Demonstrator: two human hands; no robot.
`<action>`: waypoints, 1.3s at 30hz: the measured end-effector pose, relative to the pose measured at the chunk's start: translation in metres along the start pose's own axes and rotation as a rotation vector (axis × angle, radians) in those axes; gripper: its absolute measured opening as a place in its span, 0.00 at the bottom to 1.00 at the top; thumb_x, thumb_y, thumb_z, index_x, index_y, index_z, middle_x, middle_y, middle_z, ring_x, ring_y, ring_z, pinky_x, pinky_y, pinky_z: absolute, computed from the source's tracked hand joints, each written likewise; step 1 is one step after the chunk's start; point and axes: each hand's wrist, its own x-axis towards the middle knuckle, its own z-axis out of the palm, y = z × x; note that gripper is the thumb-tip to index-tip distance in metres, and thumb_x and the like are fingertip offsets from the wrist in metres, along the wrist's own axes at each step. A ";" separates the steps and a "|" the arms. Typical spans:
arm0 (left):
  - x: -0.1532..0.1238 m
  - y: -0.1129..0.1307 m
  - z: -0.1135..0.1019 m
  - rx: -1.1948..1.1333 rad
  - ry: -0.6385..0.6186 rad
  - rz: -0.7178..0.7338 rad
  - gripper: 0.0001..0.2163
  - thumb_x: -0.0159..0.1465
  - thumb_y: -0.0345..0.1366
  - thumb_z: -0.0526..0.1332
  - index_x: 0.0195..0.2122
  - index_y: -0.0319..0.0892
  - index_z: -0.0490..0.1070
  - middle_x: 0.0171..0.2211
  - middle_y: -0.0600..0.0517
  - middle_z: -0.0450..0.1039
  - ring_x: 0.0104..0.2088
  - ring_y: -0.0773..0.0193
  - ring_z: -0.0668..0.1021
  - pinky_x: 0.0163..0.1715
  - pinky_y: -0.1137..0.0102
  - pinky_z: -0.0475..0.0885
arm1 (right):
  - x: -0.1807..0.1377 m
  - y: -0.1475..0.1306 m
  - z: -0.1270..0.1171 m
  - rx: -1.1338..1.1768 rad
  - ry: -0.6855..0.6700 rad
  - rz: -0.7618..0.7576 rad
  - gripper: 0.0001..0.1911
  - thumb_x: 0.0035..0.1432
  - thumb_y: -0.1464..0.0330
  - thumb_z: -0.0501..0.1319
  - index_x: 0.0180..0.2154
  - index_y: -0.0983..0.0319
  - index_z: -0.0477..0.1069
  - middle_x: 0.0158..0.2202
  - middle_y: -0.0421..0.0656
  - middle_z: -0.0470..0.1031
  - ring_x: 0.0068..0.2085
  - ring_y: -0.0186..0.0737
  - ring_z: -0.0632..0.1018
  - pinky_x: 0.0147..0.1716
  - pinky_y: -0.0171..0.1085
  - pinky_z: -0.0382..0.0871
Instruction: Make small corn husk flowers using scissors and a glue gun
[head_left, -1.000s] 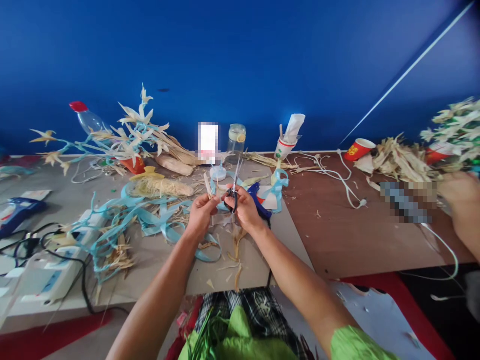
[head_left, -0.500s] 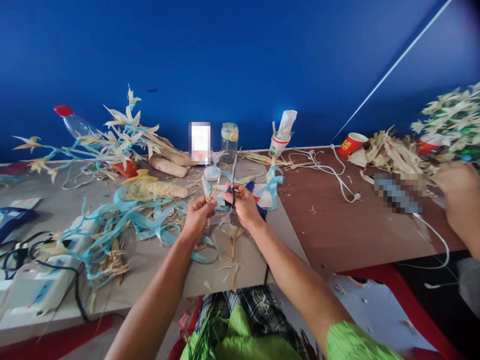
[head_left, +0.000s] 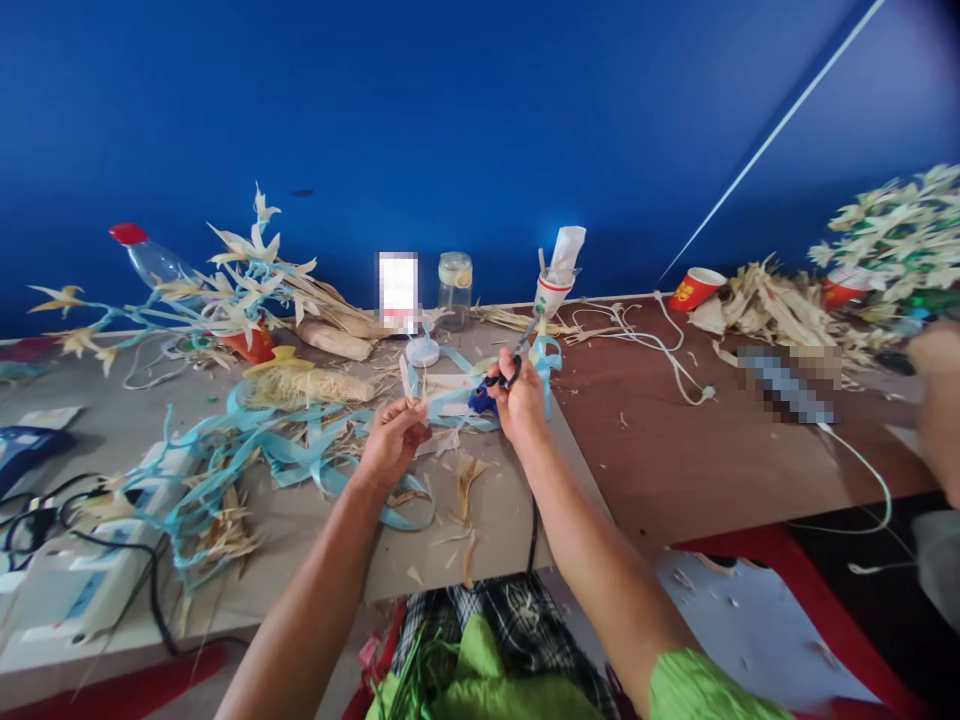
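Observation:
My left hand [head_left: 394,440] is closed in a pinch on a small pale husk strip [head_left: 412,383] that stands up from its fingers, just above the grey table [head_left: 315,520]. My right hand [head_left: 520,398] is closed on black-handled scissors [head_left: 516,358], their blades pointing up and right, off to the right of the strip. A blue glue gun [head_left: 480,400] lies on the table between the two hands. Light blue ribbon [head_left: 255,440] and husk scraps [head_left: 469,475] lie spread under and left of my hands.
A branch of husk flowers [head_left: 240,270], a red-capped bottle [head_left: 146,258], a glass jar [head_left: 454,285] and a paper cup [head_left: 551,288] stand along the back. White cable [head_left: 660,345] crosses the brown table [head_left: 697,450]. Another person's hand [head_left: 937,400] is at the right; a power strip [head_left: 82,590] at left.
My right hand has drawn the scissors away to the right, apart from the strip. My left hand has stayed where it was, still pinching the strip.

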 end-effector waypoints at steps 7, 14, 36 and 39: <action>0.000 -0.002 -0.001 0.058 -0.008 -0.040 0.16 0.51 0.37 0.68 0.18 0.40 0.60 0.14 0.61 0.50 0.16 0.75 0.57 0.21 0.75 0.59 | -0.023 0.006 0.017 -0.220 -0.387 0.155 0.23 0.44 0.60 0.68 0.42 0.60 0.68 0.26 0.36 0.73 0.22 0.27 0.66 0.19 0.29 0.54; 0.001 -0.008 -0.002 0.290 -0.106 -0.128 0.14 0.50 0.42 0.68 0.19 0.39 0.66 0.15 0.58 0.57 0.16 0.75 0.59 0.19 0.75 0.57 | -0.025 0.012 0.022 -0.166 -0.322 0.092 0.23 0.38 0.66 0.70 0.40 0.59 0.67 0.24 0.33 0.71 0.25 0.30 0.71 0.27 0.31 0.65; 0.009 -0.013 -0.005 0.277 0.241 0.218 0.13 0.53 0.43 0.66 0.26 0.40 0.65 0.18 0.60 0.57 0.19 0.75 0.59 0.21 0.76 0.57 | -0.017 0.013 0.018 -0.339 -0.091 -0.047 0.22 0.39 0.65 0.68 0.38 0.61 0.66 0.24 0.34 0.70 0.25 0.31 0.69 0.25 0.31 0.62; 0.008 -0.011 -0.003 0.247 0.236 0.228 0.14 0.54 0.44 0.66 0.25 0.41 0.63 0.18 0.61 0.56 0.19 0.75 0.59 0.21 0.76 0.57 | -0.018 0.013 0.018 -0.335 -0.097 -0.055 0.22 0.40 0.65 0.67 0.39 0.61 0.67 0.24 0.34 0.70 0.25 0.31 0.69 0.24 0.31 0.62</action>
